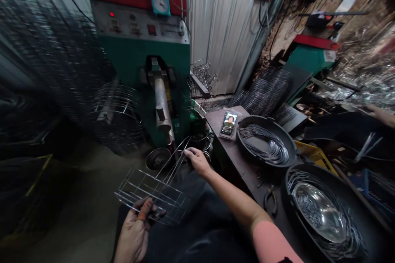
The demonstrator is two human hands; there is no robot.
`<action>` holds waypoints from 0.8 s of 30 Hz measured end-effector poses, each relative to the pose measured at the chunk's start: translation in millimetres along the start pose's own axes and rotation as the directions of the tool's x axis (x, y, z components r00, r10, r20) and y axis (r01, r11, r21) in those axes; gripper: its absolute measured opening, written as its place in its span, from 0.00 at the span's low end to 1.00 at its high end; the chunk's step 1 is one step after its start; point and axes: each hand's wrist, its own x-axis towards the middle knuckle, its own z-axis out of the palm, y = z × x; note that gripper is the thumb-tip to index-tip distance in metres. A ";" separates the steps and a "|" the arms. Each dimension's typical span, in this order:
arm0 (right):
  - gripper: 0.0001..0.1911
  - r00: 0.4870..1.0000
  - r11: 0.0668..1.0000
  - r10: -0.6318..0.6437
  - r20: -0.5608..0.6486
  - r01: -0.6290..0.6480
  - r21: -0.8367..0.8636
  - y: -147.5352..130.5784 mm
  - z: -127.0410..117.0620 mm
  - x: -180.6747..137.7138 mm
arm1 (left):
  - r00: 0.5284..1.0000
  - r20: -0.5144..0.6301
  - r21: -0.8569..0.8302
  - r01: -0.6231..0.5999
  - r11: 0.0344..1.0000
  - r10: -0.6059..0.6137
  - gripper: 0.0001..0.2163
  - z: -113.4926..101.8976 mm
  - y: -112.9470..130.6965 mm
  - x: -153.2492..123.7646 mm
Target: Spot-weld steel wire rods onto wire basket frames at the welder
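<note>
Beside a workshop tabletop [225, 152], a light, stiff wire basket frame [151, 195] is clenched at its edge by the left grip [135, 230] (springy; hold at junctions), and long wire rods [174, 164] are pinched by the right grip [196, 160].

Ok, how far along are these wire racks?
Done: a tall stack of wire racks beside the green press. In hand: one wire frame, held by the left hand, the right hand gripping its long wires. Still to go: bent wire rings in two black tubs.
</note>
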 end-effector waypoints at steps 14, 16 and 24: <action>0.18 0.997 0.998 -0.053 -0.054 0.054 0.013 9.1 11.3 9.6 | 0.999 -0.041 -0.013 0.019 1.000 -0.019 0.19 6.2 3.8 -2.5; 0.18 0.996 0.998 -0.064 -0.063 0.065 0.019 8.4 12.9 9.4 | 0.999 -0.044 -0.015 0.015 1.000 -0.016 0.19 6.7 4.2 -3.3; 0.18 0.996 0.999 -0.041 -0.073 0.041 0.009 10.2 9.9 6.7 | 0.999 -0.051 -0.019 0.004 1.000 -0.005 0.19 6.8 -0.3 -4.0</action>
